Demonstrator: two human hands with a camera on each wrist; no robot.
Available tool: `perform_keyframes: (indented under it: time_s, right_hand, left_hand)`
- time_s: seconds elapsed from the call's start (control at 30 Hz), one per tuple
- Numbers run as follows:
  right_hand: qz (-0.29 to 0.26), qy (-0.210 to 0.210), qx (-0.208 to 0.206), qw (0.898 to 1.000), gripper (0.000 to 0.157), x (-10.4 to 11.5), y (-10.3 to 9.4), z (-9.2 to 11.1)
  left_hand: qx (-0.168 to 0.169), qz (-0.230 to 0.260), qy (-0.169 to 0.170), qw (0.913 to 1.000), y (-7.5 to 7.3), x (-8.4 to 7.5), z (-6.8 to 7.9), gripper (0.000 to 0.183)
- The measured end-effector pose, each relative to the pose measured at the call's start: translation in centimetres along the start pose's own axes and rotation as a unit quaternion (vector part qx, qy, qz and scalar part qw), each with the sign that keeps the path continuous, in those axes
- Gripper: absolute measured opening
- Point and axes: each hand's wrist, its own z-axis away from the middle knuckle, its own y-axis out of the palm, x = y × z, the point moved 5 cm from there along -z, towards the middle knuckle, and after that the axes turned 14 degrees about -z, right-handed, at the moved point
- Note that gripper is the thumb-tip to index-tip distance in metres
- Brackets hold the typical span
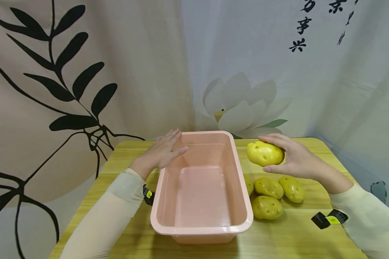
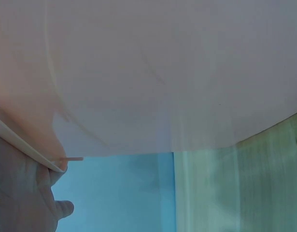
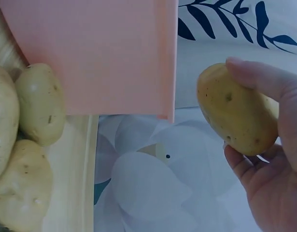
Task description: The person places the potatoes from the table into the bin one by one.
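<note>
A pink plastic basin (image 1: 202,194) stands on the table, its inside bare. My left hand (image 1: 163,151) rests on the basin's far left rim, fingers extended and thumb over the inner side. In the left wrist view, part of that hand (image 2: 22,188) shows against the rim, under the basin's wall (image 2: 138,72). To the right of the basin, my right hand (image 1: 296,158) holds up a yellow potato (image 1: 264,153) between thumb and fingers. The right wrist view shows this potato (image 3: 237,108) gripped at its ends, clear of the basin's side.
Several more potatoes (image 1: 267,207) lie grouped on the wooden table (image 1: 311,230), close along the basin's right side. A light curtain (image 1: 142,72) printed with leaves and a flower hangs behind the table's far edge.
</note>
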Motion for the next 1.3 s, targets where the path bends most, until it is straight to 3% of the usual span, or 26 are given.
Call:
perform_keyframes:
  time_s: [0.2,0.57,0.93,1.3]
  right_hand:
    - [0.007,-0.02,0.018,1.0,0.079,1.1,-0.1,-1.4]
    - [-0.003,-0.021,0.057,0.998,0.077,3.0,1.0,-4.3]
    - [-0.003,-0.01,0.121,0.993,0.072,4.8,3.5,-8.2]
    - [0.007,0.009,0.145,0.989,0.072,4.9,6.1,-10.4]
  left_hand:
    - [-0.001,-0.003,-0.002,1.0,-0.1,-0.2,-0.1,0.081]
    - [0.0,-0.021,-0.011,0.9997,0.1,-0.1,0.0,0.079]
    - [0.0,-0.02,-0.029,0.9994,-0.1,-0.1,0.0,0.08]
    - [-0.01,-0.034,-0.047,0.9983,-0.1,-0.1,-0.1,0.077]
